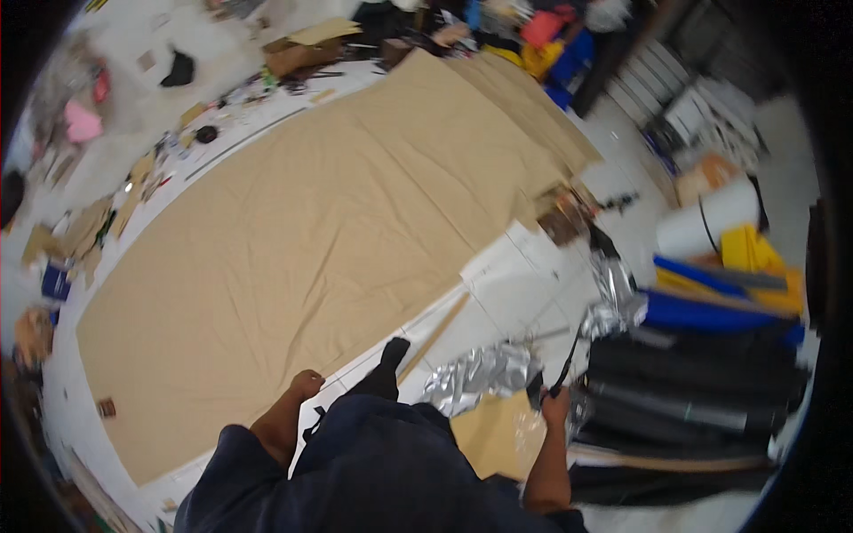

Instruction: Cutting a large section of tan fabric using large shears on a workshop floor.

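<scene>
1. My left hand (307, 384) is at the near edge of the tan cloth (311, 231), which is spread wide over the floor. Its fingers are curled; I cannot tell whether they pinch fabric.
2. My right hand (555, 405) is closed around a dark slender tool (567, 362), possibly shears, off the cloth's near edge toward its right end. Swung low, the tool could snag the crumpled silver foil (487, 373) near that hand.
3. My foot (393, 354) is just beside the cloth's near edge. Stepping onto the cloth could drag it and deepen its creases.
4. A wooden strip (435, 336) lies outside the same edge. Treading on it could cause a slip.
5. Room for moving: tiled floor (511, 298) shows between the cloth and the foil. Farther right of the cloth, black rolls (680, 377) limit sidesteps.
6. Far limit: a thin rod (244, 142) follows the cloth's far edge; a cardboard box (302, 58) sits beyond it.
</scene>
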The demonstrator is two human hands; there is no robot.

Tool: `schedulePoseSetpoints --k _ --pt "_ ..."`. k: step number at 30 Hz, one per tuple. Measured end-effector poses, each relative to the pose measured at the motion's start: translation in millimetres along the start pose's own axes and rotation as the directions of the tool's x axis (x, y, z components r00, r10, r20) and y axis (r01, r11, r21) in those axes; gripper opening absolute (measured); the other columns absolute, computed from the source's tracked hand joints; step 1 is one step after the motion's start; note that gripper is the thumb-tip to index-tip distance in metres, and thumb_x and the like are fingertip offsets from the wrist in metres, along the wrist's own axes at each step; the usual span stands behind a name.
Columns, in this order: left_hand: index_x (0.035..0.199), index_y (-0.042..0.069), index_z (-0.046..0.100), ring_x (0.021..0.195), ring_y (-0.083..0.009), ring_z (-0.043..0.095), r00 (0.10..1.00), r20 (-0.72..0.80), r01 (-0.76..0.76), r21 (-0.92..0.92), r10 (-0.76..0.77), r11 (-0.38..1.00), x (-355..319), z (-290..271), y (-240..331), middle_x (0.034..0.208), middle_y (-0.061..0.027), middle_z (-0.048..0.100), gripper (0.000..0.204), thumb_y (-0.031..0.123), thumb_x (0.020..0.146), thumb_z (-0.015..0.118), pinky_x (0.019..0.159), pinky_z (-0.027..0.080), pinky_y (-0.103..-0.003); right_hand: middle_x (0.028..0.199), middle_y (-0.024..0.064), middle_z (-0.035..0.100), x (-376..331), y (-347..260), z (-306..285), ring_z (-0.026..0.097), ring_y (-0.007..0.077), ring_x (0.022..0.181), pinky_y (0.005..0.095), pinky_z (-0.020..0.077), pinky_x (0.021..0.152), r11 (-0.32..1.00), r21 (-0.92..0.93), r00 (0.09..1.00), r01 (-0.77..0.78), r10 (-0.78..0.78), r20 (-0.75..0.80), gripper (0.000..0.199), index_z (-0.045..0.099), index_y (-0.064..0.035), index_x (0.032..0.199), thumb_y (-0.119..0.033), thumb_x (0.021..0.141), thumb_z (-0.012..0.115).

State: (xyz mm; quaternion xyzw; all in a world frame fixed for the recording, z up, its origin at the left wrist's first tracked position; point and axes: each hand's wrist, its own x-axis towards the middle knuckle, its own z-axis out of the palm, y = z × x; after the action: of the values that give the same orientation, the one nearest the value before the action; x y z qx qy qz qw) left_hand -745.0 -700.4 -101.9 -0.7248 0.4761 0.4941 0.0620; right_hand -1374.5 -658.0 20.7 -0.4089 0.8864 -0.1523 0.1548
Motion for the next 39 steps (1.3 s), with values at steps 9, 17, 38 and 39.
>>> schedulePoseSetpoints --k 9,17,38,39 --pt "0.1 0.009 0.067 0.088 -0.0314 0.065 0.981 -0.159 -0.14 -0.217 0.106 0.966 26.0 -0.1 262.8 0.094 -0.0167 0.068 0.034 0.037 0.082 0.058 0.082 0.05 -0.039 0.096 0.0231 0.063 112.6 -151.4 23.9 0.059 0.0412 0.096 0.0461 0.0461 0.081 0.917 -0.066 0.675 0.392 -0.238 0.699 0.058 0.05 -0.0027 0.101 -0.05 0.075 0.068" --pt "0.098 0.006 0.066 0.09 -0.0376 0.061 0.85 -0.412 -0.388 -0.068 0.328 0.919 -12.0 123.6 401.9 0.097 -0.0192 0.064 0.032 0.031 0.082 0.056 0.082 0.048 -0.044 0.096 0.0208 0.063 285.9 -123.1 36.4 0.062 0.0362 0.094 0.0425 0.0471 0.082 0.816 -0.033 0.317 0.578 -0.187 0.93 0.057 0.048 0.0005 0.106 -0.039 0.072 0.073" --pt "0.089 0.003 0.06 0.077 -0.0315 0.059 0.397 0.013 -0.754 -0.566 0.918 0.334 68.2 440.0 385.9 0.084 -0.0155 0.062 0.02 0.018 0.08 0.051 0.067 0.045 -0.043 0.085 0.0073 0.058 434.9 -72.4 202.4 0.052 0.0118 0.069 0.0249 0.0425 0.06 0.776 0.328 -0.122 -0.538 -0.457 0.881 0.033 0.051 -0.0068 0.094 -0.03 0.099 0.029" --pt "0.09 0.001 0.057 0.079 -0.033 0.059 0.597 0.044 -0.74 -0.354 0.801 0.571 102.8 456.4 359.8 0.087 -0.0165 0.062 0.022 0.022 0.084 0.051 0.069 0.045 -0.044 0.082 0.0054 0.054 459.0 -66.5 243.9 0.051 0.012 0.073 0.026 0.0422 0.065 0.733 0.507 0.195 -0.453 -0.473 0.859 0.029 0.049 -0.0062 0.092 -0.028 0.098 0.031"
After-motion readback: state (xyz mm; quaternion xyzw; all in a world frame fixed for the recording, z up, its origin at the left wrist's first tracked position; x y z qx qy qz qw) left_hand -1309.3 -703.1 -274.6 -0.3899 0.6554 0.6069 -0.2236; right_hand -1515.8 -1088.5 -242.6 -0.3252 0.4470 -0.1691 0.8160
